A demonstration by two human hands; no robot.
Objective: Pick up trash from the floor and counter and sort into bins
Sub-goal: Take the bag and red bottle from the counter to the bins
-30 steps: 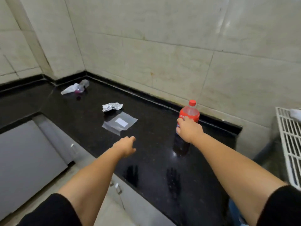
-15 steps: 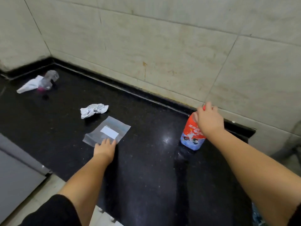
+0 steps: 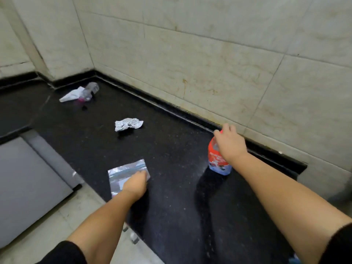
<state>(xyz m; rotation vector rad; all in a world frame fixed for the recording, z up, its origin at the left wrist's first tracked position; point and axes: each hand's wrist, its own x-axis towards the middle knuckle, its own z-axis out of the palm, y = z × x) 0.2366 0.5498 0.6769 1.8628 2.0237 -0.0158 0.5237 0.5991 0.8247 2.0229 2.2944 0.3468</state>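
Now left hand [image 3: 136,182] atop zip bag [image 3: 124,173]; right hand [image 3: 231,143] gripping bottle [image 3: 217,162].

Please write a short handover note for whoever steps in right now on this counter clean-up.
Left hand: on the clear zip bag at the counter's front edge, seemingly gripping it.
Right hand: closed around the top of the red-labelled bottle, standing near the wall.
Lying free on the black counter: crumpled foil mid-counter; a white wrapper with a small clear bottle in the far corner.
Done: nothing visibly binned; no bins in view.
Left: carry bag and bottle to bins, then collect the rest.
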